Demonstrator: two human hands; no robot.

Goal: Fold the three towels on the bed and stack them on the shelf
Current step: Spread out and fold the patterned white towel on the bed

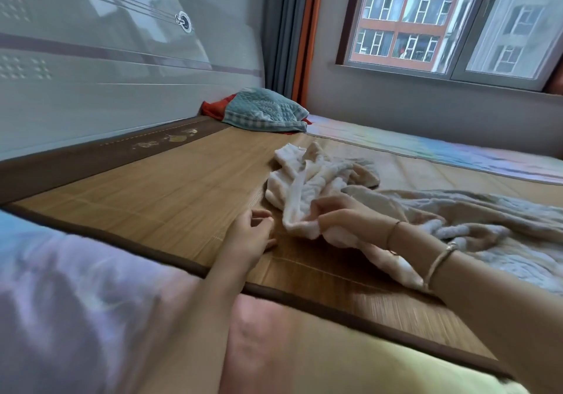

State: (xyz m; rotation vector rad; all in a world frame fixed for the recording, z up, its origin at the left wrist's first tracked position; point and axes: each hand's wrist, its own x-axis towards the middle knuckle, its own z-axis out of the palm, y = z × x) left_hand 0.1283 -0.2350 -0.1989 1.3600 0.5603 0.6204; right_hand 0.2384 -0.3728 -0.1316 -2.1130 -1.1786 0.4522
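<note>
A crumpled cream towel lies on the bamboo mat that covers the bed, near its middle. The right hand grips the near end of this towel — fingers curled into the bunched cloth, the edge gathered under the palm — with two bangles on the wrist. A further fold of pale cloth trails from under that wrist toward the mat's near border. The left hand rests on the mat just beside the towel's near edge, fingers loosely bent and holding nothing; whether its fingertips touch the cloth cannot be told. To the right, a beige towel lies rumpled and spread, its edge meeting the cream one behind the right hand. How many separate towels make up the heap cannot be told. At the far corner of the mat, against the headboard, sits a teal pillow on something red. Beyond it hang grey and orange curtains beside a window — a brick building shows through the glass.
</note>
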